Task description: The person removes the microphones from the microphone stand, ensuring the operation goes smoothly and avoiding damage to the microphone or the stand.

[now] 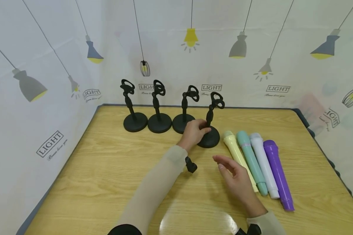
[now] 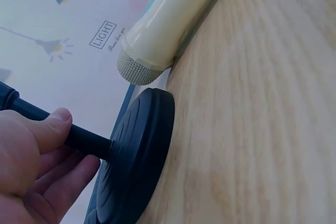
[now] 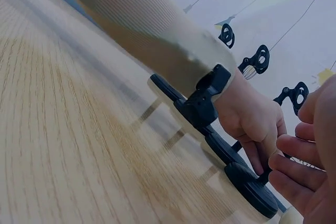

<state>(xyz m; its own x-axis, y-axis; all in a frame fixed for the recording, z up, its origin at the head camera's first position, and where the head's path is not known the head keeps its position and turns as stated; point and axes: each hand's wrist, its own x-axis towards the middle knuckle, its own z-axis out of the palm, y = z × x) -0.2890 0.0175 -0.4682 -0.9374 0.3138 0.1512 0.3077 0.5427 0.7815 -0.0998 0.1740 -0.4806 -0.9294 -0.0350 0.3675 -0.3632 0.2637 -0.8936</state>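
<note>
My left hand (image 1: pixel 193 133) pinches the stem of the rightmost black microphone stand (image 1: pixel 210 139). In the left wrist view, thumb and fingers lie around that stem just above the round base (image 2: pixel 140 153), which is on the table. My right hand (image 1: pixel 238 182) holds nothing; its fingers are loosely bent, left of a pale yellow microphone (image 1: pixel 238 153). To the left stand three more upright stands: a near neighbour (image 1: pixel 179 126), a middle one (image 1: pixel 159 124) and the far-left one (image 1: pixel 135 123). Each has a ring-shaped clip on top.
Right of the yellow microphone lie a mint green microphone (image 1: pixel 251 160), a white microphone (image 1: pixel 264 164) and a purple microphone (image 1: pixel 279 176), side by side. The wooden table (image 1: pixel 106 169) is bordered at the back and sides by a white sheet (image 1: pixel 170 19) printed with lamps.
</note>
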